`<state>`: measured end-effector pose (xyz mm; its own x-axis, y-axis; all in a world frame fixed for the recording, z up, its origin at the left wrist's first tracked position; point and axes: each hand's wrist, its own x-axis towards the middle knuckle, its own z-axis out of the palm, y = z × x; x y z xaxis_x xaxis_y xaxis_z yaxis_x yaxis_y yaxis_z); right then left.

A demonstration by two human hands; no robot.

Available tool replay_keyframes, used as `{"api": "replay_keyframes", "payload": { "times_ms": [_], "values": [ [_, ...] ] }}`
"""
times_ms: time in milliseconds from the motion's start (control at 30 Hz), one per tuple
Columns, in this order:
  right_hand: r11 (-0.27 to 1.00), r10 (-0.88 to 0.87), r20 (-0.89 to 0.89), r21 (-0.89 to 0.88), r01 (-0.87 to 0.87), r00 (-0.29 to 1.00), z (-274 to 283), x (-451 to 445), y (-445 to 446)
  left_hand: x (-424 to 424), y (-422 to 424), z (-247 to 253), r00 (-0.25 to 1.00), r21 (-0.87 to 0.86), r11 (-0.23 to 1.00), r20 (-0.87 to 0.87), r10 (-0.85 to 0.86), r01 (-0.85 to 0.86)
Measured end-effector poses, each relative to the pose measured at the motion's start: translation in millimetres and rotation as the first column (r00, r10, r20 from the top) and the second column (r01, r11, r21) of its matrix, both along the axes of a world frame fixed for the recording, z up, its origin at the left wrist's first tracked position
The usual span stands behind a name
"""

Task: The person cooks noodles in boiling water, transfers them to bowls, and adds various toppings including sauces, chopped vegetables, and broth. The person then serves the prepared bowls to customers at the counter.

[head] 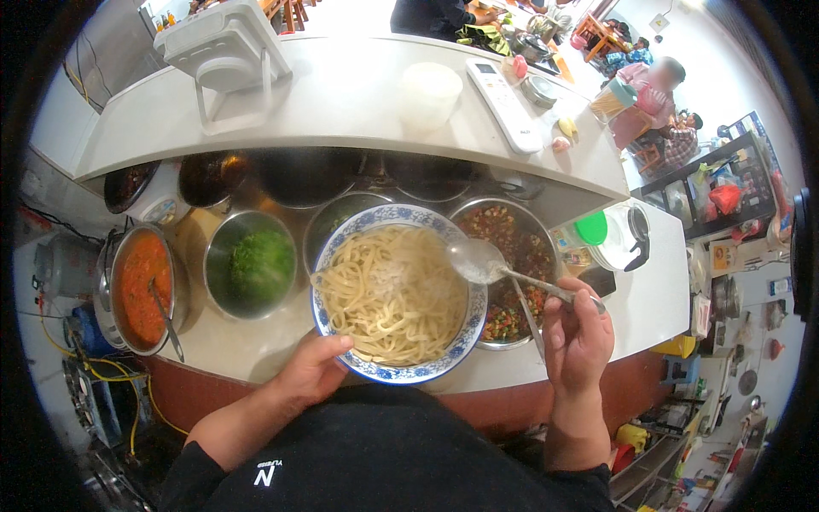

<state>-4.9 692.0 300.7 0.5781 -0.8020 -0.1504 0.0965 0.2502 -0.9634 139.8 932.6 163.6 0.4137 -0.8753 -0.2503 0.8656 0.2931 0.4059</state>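
My left hand [318,368] holds a blue-and-white patterned bowl [402,373] by its lower left rim, thumb on top. Thick noodles [409,301] fill the bowl, with a small white heap on them near the middle. My right hand [579,333] grips the handle of a metal spoon [477,261], whose bowl hangs over the right rim of the noodle bowl. Beneath the spoon, a steel basin of chopped mixed vegetables [505,320] has another utensil handle [530,320] leaning out of it. The noodle bowl partly covers a further steel basin [320,217] behind it.
At left stand a steel basin of chopped greens [262,262] and a pot of red sauce [142,288] with a ladle. A raised shelf [345,89] beyond bears a remote control [504,105] and a white tub [430,96]. Lidded jars [617,237] stand at right. Other people are farther off.
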Motion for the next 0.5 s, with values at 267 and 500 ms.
{"api": "replay_keyframes", "payload": {
  "times_ms": [267,500],
  "values": [
    [1.000,-0.014,-0.020,-0.013,0.014,1.000,-5,-5,-16,-2,1,-4,1.000,0.012,1.000,-0.025,0.007,-0.007],
    [0.922,-0.204,-0.208,-0.370,0.116,0.957,-52,23,-134,-2,1,6,0.998,0.102,0.995,-0.052,0.030,-0.024]
  ]
}}
